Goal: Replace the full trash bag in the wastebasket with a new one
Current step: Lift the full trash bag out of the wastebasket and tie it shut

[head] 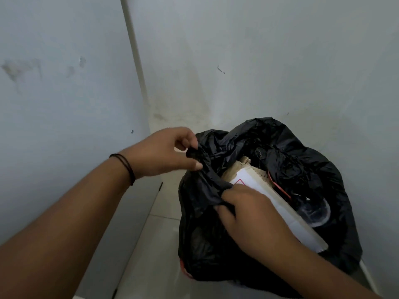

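A full black trash bag (302, 169) stands in the corner of the room, its mouth open and draped over the wastebasket, of which only a small red patch (184, 269) shows at the lower left. Inside lie a cardboard box with a white label (254, 180) and a clear plastic piece (315, 212). My left hand (162, 154) pinches a bunched fold of the bag's rim at its upper left. My right hand (252, 219) grips the near edge of the rim, lower and closer to me.
Pale walls (280, 61) close in behind and to the left, meeting at a corner strip (138, 65). A light tiled floor (155, 244) runs to the left of the bag and toward me.
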